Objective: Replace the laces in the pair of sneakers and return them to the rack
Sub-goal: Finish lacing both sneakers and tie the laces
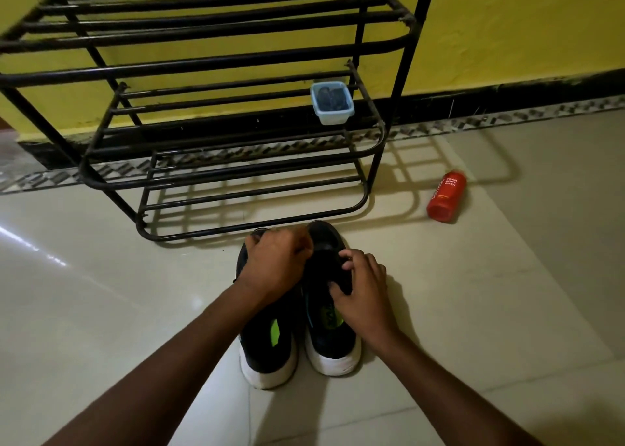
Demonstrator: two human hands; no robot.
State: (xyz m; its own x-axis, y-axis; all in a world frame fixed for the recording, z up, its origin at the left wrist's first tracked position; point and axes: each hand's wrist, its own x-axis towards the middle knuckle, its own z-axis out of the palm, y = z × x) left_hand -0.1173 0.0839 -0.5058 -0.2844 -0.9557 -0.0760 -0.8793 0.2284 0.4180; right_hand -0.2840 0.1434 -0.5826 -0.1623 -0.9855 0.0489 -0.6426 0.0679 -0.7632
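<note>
Head view: two black sneakers stand side by side on the floor (101, 293), toes just short of the one black rack (216, 63). One blue tub (332, 102) sits on a rack shelf, and one red bottle (446, 197) lies well off to the right. Left hand (274, 263) drapes over the left sneaker (267, 351), fingers curled, thumb and forefinger pressed together; on what, too dark to tell. Right hand (365, 297) pinches the right sneaker (333, 347) at its dark upper.
</note>
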